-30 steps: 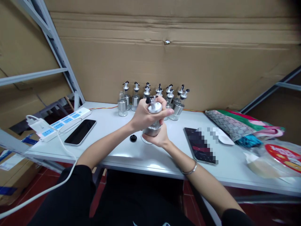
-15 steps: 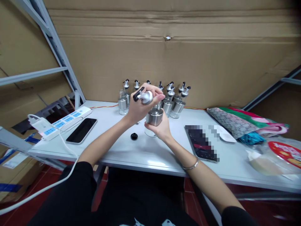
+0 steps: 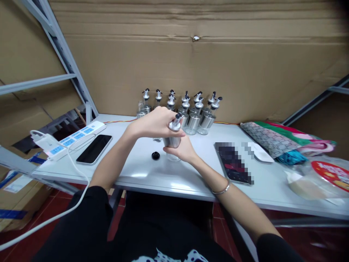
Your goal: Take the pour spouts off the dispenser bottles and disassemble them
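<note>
My right hand (image 3: 185,148) is wrapped round a glass oil bottle (image 3: 172,141) with a steel sleeve, standing upright at the middle of the table. Above it, my left hand (image 3: 155,123) grips a silver pour spout (image 3: 175,125) with a black tip, set at the bottle's mouth; the fingers hide the neck. A small black cap (image 3: 155,155) lies on the table to the left of the bottle. Behind my hands stand several similar bottles (image 3: 194,122) with spouts fitted. One bottle (image 3: 141,109) at the left end of that group shows a bare glass neck.
On the left of the white table (image 3: 136,178) lie a power strip (image 3: 76,140) with a white cable and a phone (image 3: 94,149). To the right are a tablet-like device (image 3: 233,163), a white object (image 3: 262,153), folded cloth packs (image 3: 289,142) and a tape roll (image 3: 321,180). Cardboard (image 3: 122,62) backs the table.
My left hand has brought the spout down and right onto the bottle's top, and the spout now stands more upright. My right hand still holds the bottle, shifted slightly left.
</note>
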Tool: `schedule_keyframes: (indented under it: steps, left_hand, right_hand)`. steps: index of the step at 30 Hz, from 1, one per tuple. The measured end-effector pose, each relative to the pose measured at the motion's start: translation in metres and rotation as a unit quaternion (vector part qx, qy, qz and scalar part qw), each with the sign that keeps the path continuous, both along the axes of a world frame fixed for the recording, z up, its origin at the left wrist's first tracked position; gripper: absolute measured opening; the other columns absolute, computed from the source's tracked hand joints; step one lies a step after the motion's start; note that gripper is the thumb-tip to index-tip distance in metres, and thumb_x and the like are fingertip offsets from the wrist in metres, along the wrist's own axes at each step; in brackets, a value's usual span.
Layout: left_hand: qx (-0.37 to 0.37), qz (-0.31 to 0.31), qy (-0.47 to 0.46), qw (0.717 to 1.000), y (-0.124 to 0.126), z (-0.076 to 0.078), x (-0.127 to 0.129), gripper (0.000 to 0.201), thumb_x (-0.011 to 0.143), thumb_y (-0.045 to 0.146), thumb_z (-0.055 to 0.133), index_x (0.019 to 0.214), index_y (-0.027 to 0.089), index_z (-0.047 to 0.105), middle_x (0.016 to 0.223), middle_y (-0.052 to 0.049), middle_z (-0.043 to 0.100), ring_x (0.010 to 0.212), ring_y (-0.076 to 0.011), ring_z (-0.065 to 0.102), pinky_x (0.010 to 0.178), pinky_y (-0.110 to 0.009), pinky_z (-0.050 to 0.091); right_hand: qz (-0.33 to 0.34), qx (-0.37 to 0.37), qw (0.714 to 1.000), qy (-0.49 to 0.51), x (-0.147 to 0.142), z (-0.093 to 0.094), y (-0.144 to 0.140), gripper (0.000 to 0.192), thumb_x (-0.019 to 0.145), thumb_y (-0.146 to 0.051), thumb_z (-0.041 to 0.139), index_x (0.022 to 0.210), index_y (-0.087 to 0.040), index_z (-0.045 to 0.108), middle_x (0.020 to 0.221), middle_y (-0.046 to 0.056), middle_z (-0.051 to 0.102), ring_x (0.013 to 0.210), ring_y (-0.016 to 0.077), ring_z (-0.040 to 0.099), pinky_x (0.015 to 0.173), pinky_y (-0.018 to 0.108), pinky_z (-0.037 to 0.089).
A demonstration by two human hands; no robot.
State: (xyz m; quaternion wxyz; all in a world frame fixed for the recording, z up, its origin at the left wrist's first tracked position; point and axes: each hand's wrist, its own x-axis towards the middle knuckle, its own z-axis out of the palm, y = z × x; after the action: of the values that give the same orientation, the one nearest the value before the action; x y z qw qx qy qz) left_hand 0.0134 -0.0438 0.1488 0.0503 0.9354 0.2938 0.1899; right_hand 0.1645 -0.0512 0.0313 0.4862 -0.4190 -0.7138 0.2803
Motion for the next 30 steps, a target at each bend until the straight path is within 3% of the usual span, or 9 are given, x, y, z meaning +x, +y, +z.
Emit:
schedule_keyframes:
  steps: [5,8,11,13,20,24,30]
  left_hand:
    - [-0.184,-0.041,-0.009,0.982,0.007,0.005,-0.010,0.030,0.078,0.043,0.062,0.069,0.016,0.056,0.053,0.002,0.050,0.050,-0.0091,0.049,0.053,-0.023,0.039]
    - [-0.220,-0.029,-0.087,0.971,0.014,0.000,-0.008,0.030,0.081,0.044,0.060,0.070,0.016,0.054,0.052,0.002,0.050,0.047,-0.0085,0.049,0.050,-0.022,0.042]
    - [-0.196,0.004,-0.172,0.965,0.022,-0.008,-0.001,0.036,0.084,0.047,0.057,0.068,0.016,0.051,0.049,0.001,0.048,0.045,-0.0087,0.049,0.047,-0.022,0.044]
    - [-0.177,0.026,-0.214,0.960,0.026,-0.011,0.001,0.038,0.085,0.050,0.055,0.069,0.016,0.051,0.047,0.001,0.047,0.045,-0.0094,0.051,0.048,-0.023,0.047]
    - [-0.090,0.123,-0.350,0.924,0.042,-0.009,-0.010,0.038,0.083,0.052,0.058,0.073,0.017,0.049,0.046,0.004,0.043,0.048,-0.0110,0.057,0.053,-0.023,0.051]
    - [-0.049,0.151,-0.404,0.901,0.057,-0.009,-0.020,0.040,0.082,0.053,0.059,0.069,0.018,0.046,0.047,0.005,0.041,0.048,-0.0113,0.058,0.050,-0.021,0.049]
    - [0.015,0.184,-0.439,0.879,0.076,-0.010,-0.036,0.042,0.082,0.056,0.056,0.070,0.019,0.044,0.052,0.004,0.040,0.053,-0.0135,0.063,0.052,-0.020,0.048]
  right_hand:
    - [0.120,-0.052,0.991,0.024,-0.004,0.002,-0.005,0.052,0.054,-0.025,0.076,0.100,-0.020,0.052,0.099,0.005,0.063,0.091,0.0262,0.061,0.081,0.043,0.050]
    - [0.182,-0.134,0.970,0.095,-0.004,0.001,-0.005,0.056,0.060,-0.034,0.077,0.105,-0.022,0.047,0.090,0.003,0.063,0.077,0.0231,0.064,0.068,0.040,0.053]
    - [0.234,-0.191,0.937,0.178,-0.001,0.000,-0.001,0.056,0.067,-0.049,0.072,0.108,-0.025,0.043,0.088,0.002,0.063,0.070,0.0207,0.065,0.060,0.038,0.054]
    - [0.232,-0.209,0.924,0.222,0.003,-0.001,0.005,0.057,0.068,-0.055,0.068,0.110,-0.027,0.042,0.092,0.002,0.064,0.073,0.0206,0.066,0.061,0.038,0.055]
    - [0.082,-0.161,0.932,0.315,0.013,-0.001,0.021,0.050,0.070,-0.056,0.065,0.107,-0.029,0.045,0.089,-0.001,0.068,0.088,0.0204,0.067,0.080,0.039,0.054]
    - [0.059,-0.149,0.931,0.329,0.015,-0.001,0.024,0.046,0.072,-0.055,0.064,0.105,-0.031,0.044,0.100,-0.001,0.069,0.105,0.0203,0.063,0.086,0.039,0.051]
    - [0.088,-0.187,0.920,0.332,0.017,0.002,0.022,0.046,0.071,-0.054,0.065,0.105,-0.030,0.044,0.102,-0.001,0.069,0.091,0.0193,0.068,0.087,0.039,0.051]
